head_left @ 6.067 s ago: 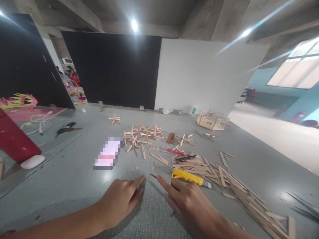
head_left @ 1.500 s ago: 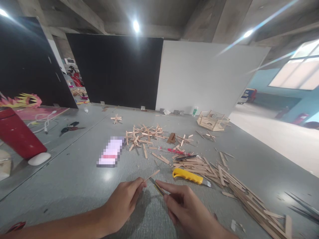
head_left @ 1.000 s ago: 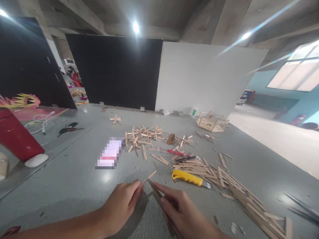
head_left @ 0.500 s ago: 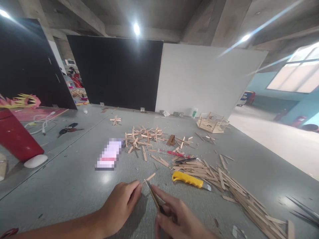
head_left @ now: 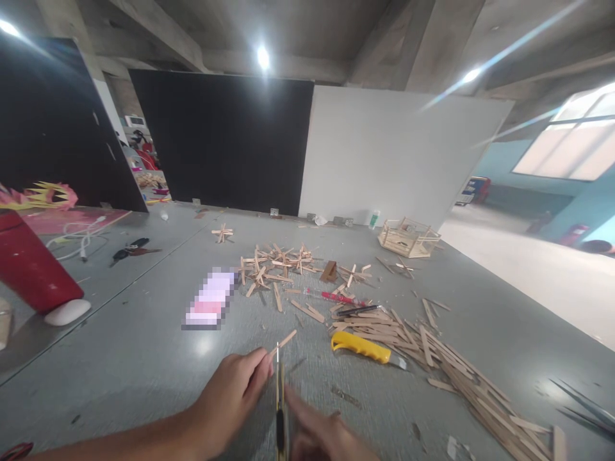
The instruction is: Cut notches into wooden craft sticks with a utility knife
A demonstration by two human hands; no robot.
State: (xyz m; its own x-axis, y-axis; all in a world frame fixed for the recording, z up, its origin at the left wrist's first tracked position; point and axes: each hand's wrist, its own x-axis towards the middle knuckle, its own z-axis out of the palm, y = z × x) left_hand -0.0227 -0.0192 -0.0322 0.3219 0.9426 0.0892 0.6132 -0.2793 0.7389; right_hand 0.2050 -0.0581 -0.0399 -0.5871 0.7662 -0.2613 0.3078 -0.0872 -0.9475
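Observation:
My left hand (head_left: 235, 387) is closed, pinching a wooden craft stick (head_left: 289, 337) whose free end points away to the right. In my right hand (head_left: 324, 429), partly smeared by motion, is a slim box cutter (head_left: 280, 410). Its thin blade points forward and meets or crosses the stick beside my left fingertips; whether it touches cannot be made out. Right of my hands lies a yellow-handled knife (head_left: 361, 347). Behind it, a long pile of loose craft sticks (head_left: 451, 365) spreads toward the right.
Star-shaped stick pieces (head_left: 283, 259) lie mid-table near a blurred-out phone (head_left: 211, 298). A red pen (head_left: 336, 296), a wooden stick frame (head_left: 409, 238) and tweezers (head_left: 583, 403) lie to the right. A red bottle (head_left: 36, 262) and a white mouse (head_left: 68, 312) are at left.
My right hand has shifted down and to the left. The box cutter has swung from a leftward slant to nearly straight ahead. My left hand keeps its pinch on the craft stick.

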